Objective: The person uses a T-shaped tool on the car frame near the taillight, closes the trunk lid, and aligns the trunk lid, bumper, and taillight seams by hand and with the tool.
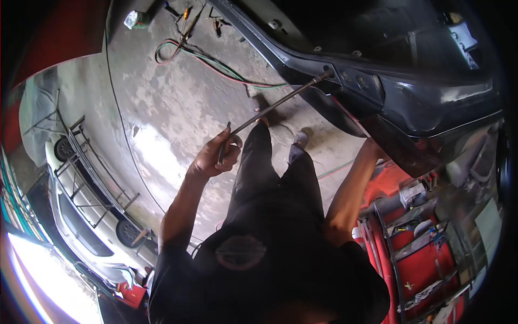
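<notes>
My left hand (213, 155) is closed around the crossbar of a long T-handle socket wrench (275, 105). The wrench's shaft slants up to the right, and its far end meets a recess beside a bracket on the black car body panel (302, 67). My right forearm (353, 186) reaches up to the dark reddish edge of a hanging panel (402, 143). Behind that panel my right hand is hidden, so its fingers do not show.
Red and green hoses (216, 67) lie on the concrete floor (189, 102) near scattered hand tools (186, 19). A red tool cart (421, 270) with cluttered trays stands at right. At left is a white vehicle (83, 216) with a metal rack along it.
</notes>
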### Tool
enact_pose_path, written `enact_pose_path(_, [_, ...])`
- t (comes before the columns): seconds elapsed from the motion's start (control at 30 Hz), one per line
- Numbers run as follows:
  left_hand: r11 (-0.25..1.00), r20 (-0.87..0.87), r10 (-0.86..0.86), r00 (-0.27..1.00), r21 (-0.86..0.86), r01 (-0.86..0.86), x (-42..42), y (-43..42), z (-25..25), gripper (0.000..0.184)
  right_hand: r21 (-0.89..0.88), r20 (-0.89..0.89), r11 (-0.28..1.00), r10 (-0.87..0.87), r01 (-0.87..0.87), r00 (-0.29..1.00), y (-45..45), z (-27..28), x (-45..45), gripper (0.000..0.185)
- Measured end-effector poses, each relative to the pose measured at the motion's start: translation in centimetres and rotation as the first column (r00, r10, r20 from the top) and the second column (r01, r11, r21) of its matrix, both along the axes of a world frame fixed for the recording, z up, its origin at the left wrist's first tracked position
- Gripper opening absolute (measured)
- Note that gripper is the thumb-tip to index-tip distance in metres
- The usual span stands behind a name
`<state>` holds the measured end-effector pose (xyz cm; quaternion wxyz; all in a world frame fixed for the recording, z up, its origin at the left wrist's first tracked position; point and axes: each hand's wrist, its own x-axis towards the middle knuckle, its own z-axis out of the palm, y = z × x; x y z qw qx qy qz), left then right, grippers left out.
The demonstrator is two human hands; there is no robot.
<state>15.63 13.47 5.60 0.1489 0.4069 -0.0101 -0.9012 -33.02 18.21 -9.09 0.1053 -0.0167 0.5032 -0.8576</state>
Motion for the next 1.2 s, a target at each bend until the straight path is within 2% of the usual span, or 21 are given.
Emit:
enact_pose_path(0.1, [0.999, 0.124, -0.036, 0.992, 0.016, 0.034, 0.0, 0.9, -0.6, 0.047, -0.015, 0.015, 0.999, 0.033, -0.032, 0.999, 0.1, -0.7, -0.6, 0.051])
enact_pose_path(0.2, [0.959, 0.307, -0.072, 0.949, -0.242, 0.150, -0.5, 1.1, 0.3, 0.037, -0.020, 0.019, 0.998, 0.055, -0.055, 0.998, 0.5, -1.2, -1.1, 0.050])
enact_pose_path(0.3, [0.772, 0.734, 0.009, 0.679, -0.437, 0.462, -2.4, 1.3, 1.2, 0.028, -0.033, 0.030, 0.996, 0.083, -0.082, 0.996, 0.7, -1.6, -1.2, 0.050])
enact_pose_path(0.33, [0.767, 0.781, 0.057, 0.622, -0.433, 0.473, -2.9, 1.8, 1.0, 0.023, -0.041, 0.036, 0.995, 0.088, -0.087, 0.995, 0.6, -1.7, -1.3, 0.050])
enact_pose_path(0.43, [0.693, 0.860, 0.162, 0.484, -0.449, 0.565, -3.7, 2.6, 1.5, 0.017, -0.047, 0.042, 0.994, 0.105, -0.103, 0.994, 0.9, -1.9, -1.5, 0.049])
enact_pose_path(0.53, [0.633, 0.863, 0.258, 0.435, -0.491, 0.599, -4.3, 2.3, 2.6, 0.017, -0.046, 0.045, 0.990, 0.133, -0.131, 0.990, 1.2, -2.3, -1.5, 0.048])
enact_pose_path(0.63, [0.512, 0.856, 0.454, 0.248, -0.479, 0.713, -4.4, 3.3, 1.1, 0.017, -0.038, 0.049, 0.988, 0.150, -0.148, 0.988, 1.3, -2.3, -1.7, 0.048])
enact_pose_path(0.67, [0.447, 0.777, 0.573, 0.260, -0.563, 0.695, -4.7, 3.8, 0.5, 0.018, -0.044, 0.058, 0.988, 0.149, -0.146, 0.987, 1.2, -2.1, -1.6, 0.046])
enact_pose_path(0.77, [0.517, 0.806, 0.457, 0.376, -0.585, 0.625, -4.2, 4.8, 0.2, 0.027, -0.108, 0.108, 0.987, 0.130, -0.118, 0.986, 0.8, -1.4, -1.3, 0.044])
enact_pose_path(0.83, [0.645, 0.598, 0.488, 0.636, -0.738, 0.198, -3.7, 5.2, 0.4, 0.034, -0.153, 0.130, 0.983, 0.119, -0.098, 0.984, 0.5, -1.1, -1.1, 0.044])
enact_pose_path(0.87, [0.681, 0.454, 0.526, 0.719, -0.731, -0.036, -3.4, 5.4, 0.7, 0.038, -0.151, 0.134, 0.984, 0.115, -0.094, 0.984, 0.4, -1.0, -1.1, 0.044])
enact_pose_path(0.97, [0.713, 0.067, 0.551, 0.832, -0.556, -0.427, -2.3, 4.4, 2.6, 0.045, -0.101, 0.136, 0.991, 0.103, -0.089, 0.985, 0.0, -0.4, -1.0, 0.046])
enact_pose_path(1.0, [0.807, 0.236, 0.530, 0.815, -0.435, -0.399, -2.6, 3.7, 3.4, 0.045, -0.076, 0.137, 0.993, 0.101, -0.091, 0.985, -0.1, -0.2, -0.9, 0.046])
enact_pose_path(1.1, [0.870, 0.363, 0.462, 0.809, -0.362, -0.334, -2.7, 3.6, 2.8, 0.044, -0.036, 0.139, 0.996, 0.082, -0.078, 0.987, -0.5, 1.0, 0.3, 0.048])
enact_pose_path(1.2, [0.829, 0.392, 0.527, 0.754, -0.432, -0.355, -3.7, 4.2, 2.5, 0.038, -0.053, 0.134, 0.998, 0.047, -0.040, 0.990, -1.6, 3.8, 2.3, 0.050])
